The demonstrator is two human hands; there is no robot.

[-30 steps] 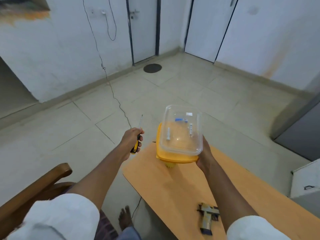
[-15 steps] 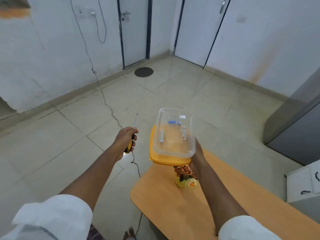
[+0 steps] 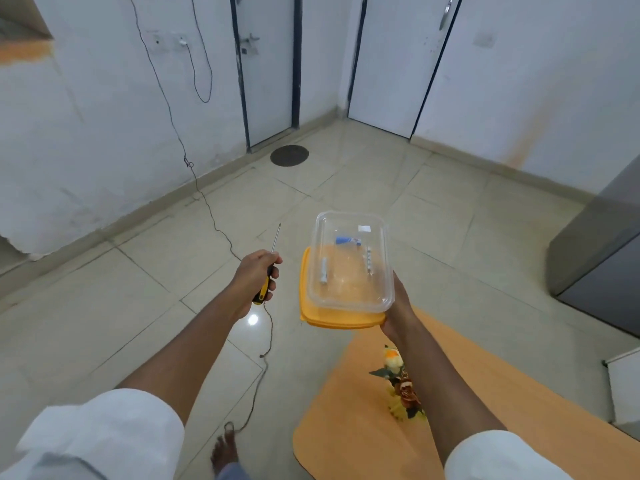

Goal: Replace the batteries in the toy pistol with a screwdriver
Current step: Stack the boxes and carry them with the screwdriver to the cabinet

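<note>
My left hand (image 3: pixel 254 280) grips a screwdriver (image 3: pixel 269 268) by its yellow and black handle, the thin shaft pointing up and away over the floor. To its right, my right hand (image 3: pixel 398 306) holds a clear plastic container (image 3: pixel 349 263) stacked on its orange lid (image 3: pixel 337 318), raised above the floor beyond the table's end. Inside the container lie batteries (image 3: pixel 323 270), one with a blue label (image 3: pixel 347 241). The toy pistol is out of view.
An orange-topped table (image 3: pixel 502 424) runs along the lower right, with a small artificial flower bunch (image 3: pixel 401 382) on it under my right forearm. A cord (image 3: pixel 265 341) trails across the tiled floor. A grey cabinet (image 3: pixel 602 258) stands at right, a bare foot (image 3: pixel 224 452) below.
The view has risen and swung away from the table; the toy pistol has left the frame and the flower bunch has come into sight. Both hands keep their grips, held out over the floor.
</note>
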